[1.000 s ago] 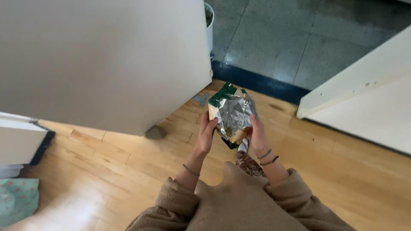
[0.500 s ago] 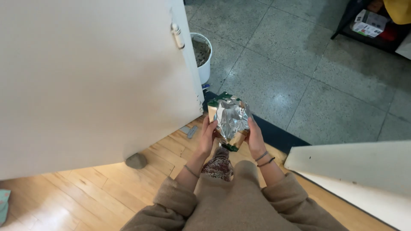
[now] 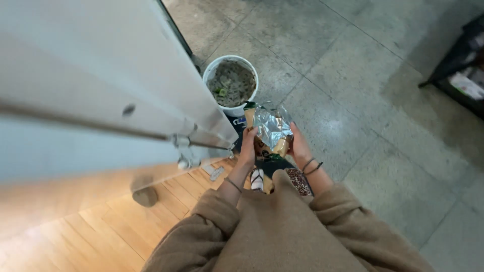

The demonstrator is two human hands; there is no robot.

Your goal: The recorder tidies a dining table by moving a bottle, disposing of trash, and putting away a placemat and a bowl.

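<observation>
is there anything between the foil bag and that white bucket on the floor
Nothing visible does. Both hands, left hand and right hand, hold the open foil bag just on the near side of the white bucket. Only bare grey floor shows beside them. The open door stands to the left, not between.

A white door (image 3: 91, 95) fills the left, its metal handle (image 3: 184, 151) at its near edge; a white bucket (image 3: 233, 108) of grey-brown matter stands on the speckled grey stone floor (image 3: 353, 65) just beyond; wooden floorboards (image 3: 101, 231) lie near left, with a round doorstop (image 3: 145, 196) on them; a dark shelf unit (image 3: 461, 75) sits far right.
</observation>
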